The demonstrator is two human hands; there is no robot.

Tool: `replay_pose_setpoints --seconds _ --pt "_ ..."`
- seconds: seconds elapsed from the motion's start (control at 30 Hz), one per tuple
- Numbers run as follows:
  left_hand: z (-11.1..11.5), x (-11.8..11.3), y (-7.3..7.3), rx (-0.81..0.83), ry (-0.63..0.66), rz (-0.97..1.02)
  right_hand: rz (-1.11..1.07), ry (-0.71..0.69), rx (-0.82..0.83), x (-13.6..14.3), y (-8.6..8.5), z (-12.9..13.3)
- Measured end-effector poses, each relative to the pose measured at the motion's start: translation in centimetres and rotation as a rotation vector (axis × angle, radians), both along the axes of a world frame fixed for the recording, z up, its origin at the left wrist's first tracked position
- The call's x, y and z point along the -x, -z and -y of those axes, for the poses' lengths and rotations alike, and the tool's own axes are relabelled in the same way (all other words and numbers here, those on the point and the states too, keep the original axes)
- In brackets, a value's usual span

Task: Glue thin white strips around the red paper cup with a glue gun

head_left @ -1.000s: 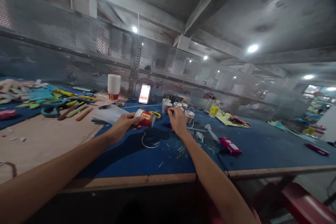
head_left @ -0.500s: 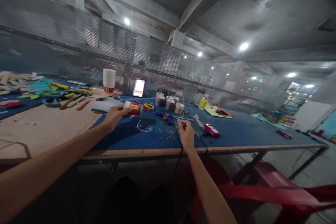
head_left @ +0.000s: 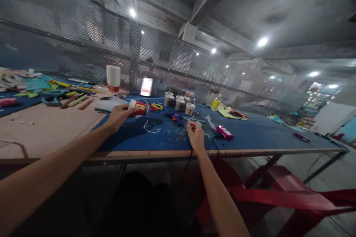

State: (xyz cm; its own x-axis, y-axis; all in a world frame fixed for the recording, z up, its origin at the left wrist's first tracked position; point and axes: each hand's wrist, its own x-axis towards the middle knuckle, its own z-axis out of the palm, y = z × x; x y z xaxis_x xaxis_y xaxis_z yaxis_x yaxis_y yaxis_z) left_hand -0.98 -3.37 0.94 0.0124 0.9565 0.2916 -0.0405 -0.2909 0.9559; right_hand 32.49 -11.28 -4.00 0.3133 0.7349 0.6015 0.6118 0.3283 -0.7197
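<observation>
My left hand (head_left: 119, 116) is closed round a red and white paper cup (head_left: 139, 107), tipped on its side above the blue table top (head_left: 128, 140). My right hand (head_left: 195, 133) has its fingers pinched together over the table; whatever lies between the fingertips is too small to name. A blue glue gun (head_left: 175, 118) lies just left of the right hand, its black cord running down past the table edge. Below the cup is a curved white cord (head_left: 151, 129). Yellow-handled scissors (head_left: 156, 107) rest behind the cup.
Several small handled buckets (head_left: 180, 103), a lit phone (head_left: 146, 86) and a cup stack (head_left: 113, 78) stand behind. To the right are a pink box (head_left: 224, 132) and a yellow bottle (head_left: 216, 103). Tools and scissors (head_left: 54, 97) lie left; red chairs (head_left: 300, 189) stand below.
The camera view has shifted slightly, moving the table up in the picture. Both hands keep nearly the same poses, the left still holding the cup.
</observation>
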Motion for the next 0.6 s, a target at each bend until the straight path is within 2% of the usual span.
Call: replay_pose_setpoints --seconds 0.2,0.6 --pt "-0.3 0.2 0.2 -0.009 -0.015 -0.006 0.029 -0.049 0.052 0.0 -0.1 0.1" --pt "-1.1 0.6 0.6 0.02 0.005 -0.001 0.266 -0.006 0.214 1.4 -0.6 0.7"
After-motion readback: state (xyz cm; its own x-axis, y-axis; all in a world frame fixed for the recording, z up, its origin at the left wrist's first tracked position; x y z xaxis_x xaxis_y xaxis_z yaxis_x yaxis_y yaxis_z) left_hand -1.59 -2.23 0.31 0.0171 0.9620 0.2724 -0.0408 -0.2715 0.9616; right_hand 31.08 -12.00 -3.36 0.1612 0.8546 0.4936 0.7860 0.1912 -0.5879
